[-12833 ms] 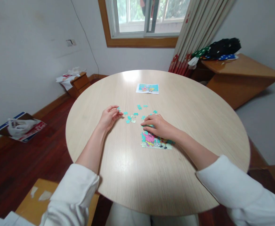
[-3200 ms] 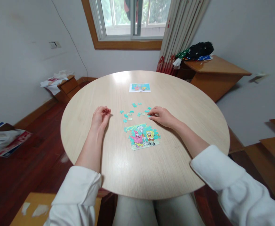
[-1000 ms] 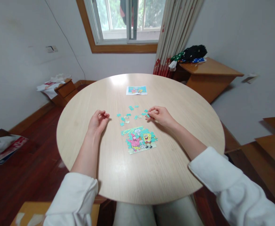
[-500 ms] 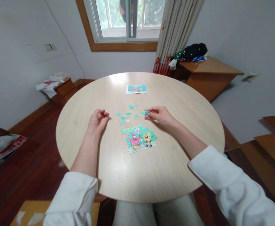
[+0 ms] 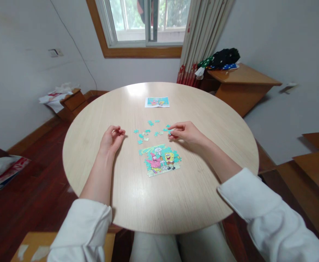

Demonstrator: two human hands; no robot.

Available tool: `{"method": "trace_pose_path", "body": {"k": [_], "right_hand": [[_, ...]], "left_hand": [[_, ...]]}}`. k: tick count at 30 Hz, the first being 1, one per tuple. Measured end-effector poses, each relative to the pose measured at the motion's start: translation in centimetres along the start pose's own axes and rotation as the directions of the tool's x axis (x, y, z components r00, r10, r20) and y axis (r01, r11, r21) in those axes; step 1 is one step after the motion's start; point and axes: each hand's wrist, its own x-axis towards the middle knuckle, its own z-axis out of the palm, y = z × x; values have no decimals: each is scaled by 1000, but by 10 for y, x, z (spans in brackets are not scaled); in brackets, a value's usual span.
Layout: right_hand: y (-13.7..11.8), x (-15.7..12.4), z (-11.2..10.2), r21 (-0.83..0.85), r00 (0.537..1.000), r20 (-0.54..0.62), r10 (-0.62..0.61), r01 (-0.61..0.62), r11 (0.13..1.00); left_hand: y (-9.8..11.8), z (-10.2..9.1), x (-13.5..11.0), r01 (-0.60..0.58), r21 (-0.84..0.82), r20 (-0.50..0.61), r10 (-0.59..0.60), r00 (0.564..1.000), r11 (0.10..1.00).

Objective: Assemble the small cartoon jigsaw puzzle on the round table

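A partly built cartoon jigsaw puzzle lies on the round pale-wood table. Just beyond it several loose teal pieces are scattered. My right hand rests at the right end of that scatter, fingers pinched on a small teal puzzle piece. My left hand rests on the table left of the pieces, fingers curled loosely, with nothing visible in them. A printed reference picture lies farther back on the table.
A wooden desk with dark clothes stands at the back right beside a curtain. A low wooden box with papers sits by the left wall. A bag lies on the dark floor at left.
My right hand has picked a teal piece from the scatter and holds it in a pinch just above the table. My left hand has stayed curled in place.
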Motion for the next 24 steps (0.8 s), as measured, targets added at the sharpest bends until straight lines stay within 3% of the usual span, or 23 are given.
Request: {"method": "trace_pose_path", "body": {"k": [11,17,24], "right_hand": [[8,0,-1,-42,989,145,37,-31,999],[2,1,-1,-103,991,111,77,-66,992],[-1,-1,0,-31,999,29,39,-39,999]], "left_hand": [[0,1,-1,4,-14,-3,-4,1000,1000],[1,0,0,15,-39,1,-15,1000,999],[1,2,-1,5,-40,0,-5,1000,999]]}}
